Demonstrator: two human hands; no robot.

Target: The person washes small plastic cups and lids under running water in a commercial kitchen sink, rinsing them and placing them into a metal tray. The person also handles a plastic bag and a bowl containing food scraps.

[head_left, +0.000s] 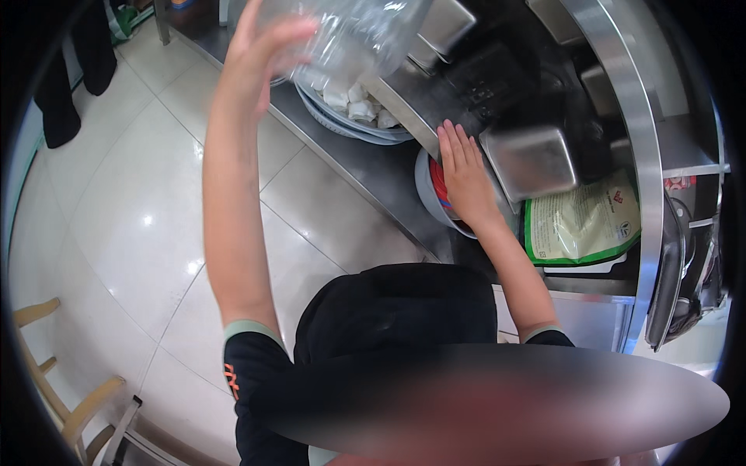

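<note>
At the top of the view, my left hand (268,58) is raised and somewhat blurred, its fingers curled against a clear, shiny plastic item (353,39). Whether that is a bag or a tub I cannot tell. Below the plastic, a pale round basin (334,120) holds several white crumpled lumps (361,110). My right hand (468,177) is empty, its fingers stretched out along the metal edge (412,116) of the counter. Just under it sits a grey bowl (426,186) with something red and blue inside, partly covered by the hand.
Square metal pans (532,163) are set into the dark counter on the right. A green-edged pouch (583,221) lies beside them. A curved steel rail (641,155) bounds that side. Wooden chair parts (85,408) stand at lower left; another person's dark trouser legs (58,109) show at upper left.
</note>
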